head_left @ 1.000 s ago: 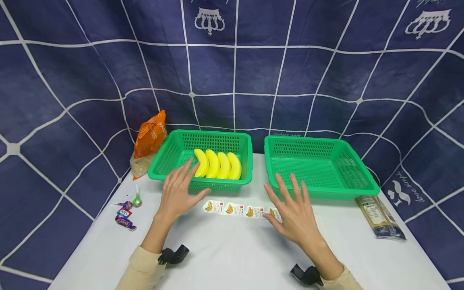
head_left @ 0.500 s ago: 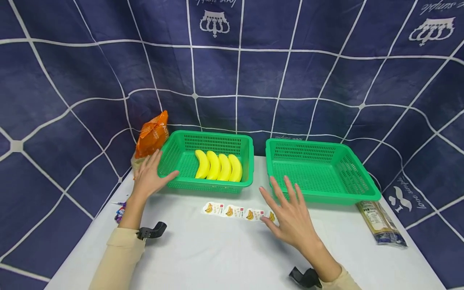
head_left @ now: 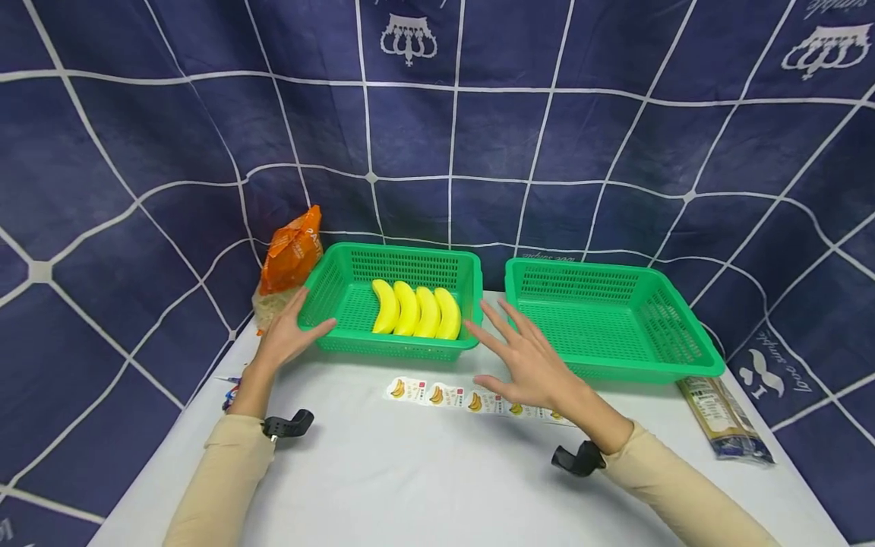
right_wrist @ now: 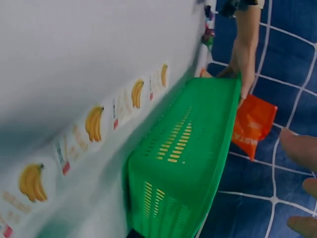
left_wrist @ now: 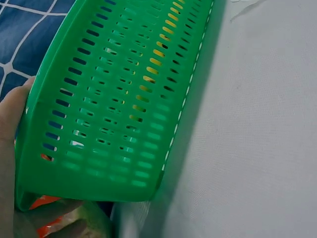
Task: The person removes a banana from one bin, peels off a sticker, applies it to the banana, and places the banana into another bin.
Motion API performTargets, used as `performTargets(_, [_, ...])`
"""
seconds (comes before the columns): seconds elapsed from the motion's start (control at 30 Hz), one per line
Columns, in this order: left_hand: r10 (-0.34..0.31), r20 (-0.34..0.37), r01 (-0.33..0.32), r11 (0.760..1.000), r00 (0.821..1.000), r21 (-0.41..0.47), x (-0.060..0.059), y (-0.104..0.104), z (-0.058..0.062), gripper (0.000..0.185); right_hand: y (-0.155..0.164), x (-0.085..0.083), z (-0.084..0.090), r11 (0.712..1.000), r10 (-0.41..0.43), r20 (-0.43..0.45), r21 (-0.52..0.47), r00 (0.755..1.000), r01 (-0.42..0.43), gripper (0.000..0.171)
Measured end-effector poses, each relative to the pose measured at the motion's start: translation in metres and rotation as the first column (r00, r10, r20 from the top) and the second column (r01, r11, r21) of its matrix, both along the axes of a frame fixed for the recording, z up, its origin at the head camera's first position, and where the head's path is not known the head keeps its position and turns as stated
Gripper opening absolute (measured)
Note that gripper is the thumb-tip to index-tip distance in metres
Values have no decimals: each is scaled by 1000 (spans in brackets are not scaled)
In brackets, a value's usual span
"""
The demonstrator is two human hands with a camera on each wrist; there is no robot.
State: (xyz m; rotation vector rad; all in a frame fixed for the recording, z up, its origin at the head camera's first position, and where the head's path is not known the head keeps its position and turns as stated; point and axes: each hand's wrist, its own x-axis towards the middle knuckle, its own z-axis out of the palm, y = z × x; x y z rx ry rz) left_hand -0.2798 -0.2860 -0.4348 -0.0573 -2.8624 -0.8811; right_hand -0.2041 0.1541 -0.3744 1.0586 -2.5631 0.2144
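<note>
A green basket point(head_left: 328, 298) with several yellow bananas point(head_left: 417, 311) stands at the back left of the table. My left hand point(head_left: 294, 323) lies against its left front corner, fingers straight along the side wall and thumb on the front wall. The left wrist view shows the same basket point(left_wrist: 124, 99) with my thumb point(left_wrist: 12, 129) on its rim. My right hand point(head_left: 509, 342) hovers open with spread fingers just right of that basket, above a strip of banana stickers point(head_left: 444, 396). I cannot tell whether its fingertips touch the basket.
A second green basket point(head_left: 588, 267) holds nothing and stands to the right. An orange bag point(head_left: 290, 251) leans behind the left basket, wrapped candies point(head_left: 229, 393) lie at the left table edge, and a long packet point(head_left: 724, 418) lies at the right edge.
My left hand moved from over the bananas to the basket's left corner. My right hand moved from the sticker strip up and left toward the basket's right side.
</note>
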Motion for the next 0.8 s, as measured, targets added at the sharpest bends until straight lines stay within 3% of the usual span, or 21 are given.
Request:
performTargets(0.13, [4, -10, -4, 998, 1000, 59, -2, 2, -4, 102, -9, -19, 8, 1000, 25, 47, -8, 999, -25, 81])
performTargets(0.23, [23, -16, -22, 996, 1000, 83, -2, 2, -6, 102, -21, -35, 15, 998, 45, 139, -52, 989, -38, 84])
performTargets(0.47, [30, -32, -27, 996, 999, 91, 0, 0, -6, 102, -55, -65, 31, 993, 96, 355, -94, 930, -67, 85])
performTargets(0.8, [38, -14, -36, 995, 999, 94, 0, 1, -6, 104, -98, -102, 47, 995, 92, 477, -14, 874, -97, 79])
